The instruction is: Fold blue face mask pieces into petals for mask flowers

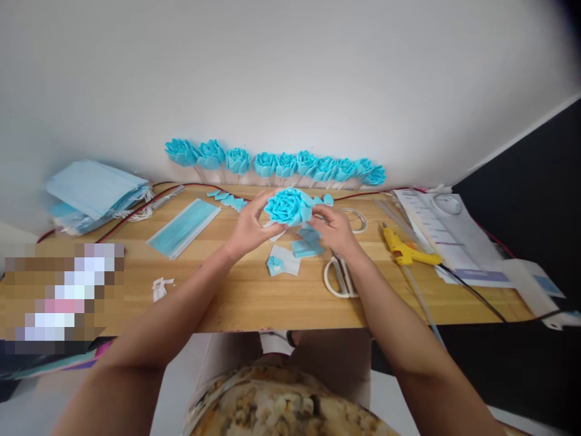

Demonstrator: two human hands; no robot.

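The left hand [249, 225] covers part of the blue rose's [289, 206] underside, and its stem cannot be made out. The right hand's [334, 229] fingertips blur against the outer petals, so their grip is unclear. The right wrist partly hides the white-handled scissors [348, 284]. Left of the left forearm, a mosaic patch [68, 297] masks something. Right of the right hand, printed sheets [467, 242] carry writing too small to read. The bottom edge crops the patterned top [290, 406].
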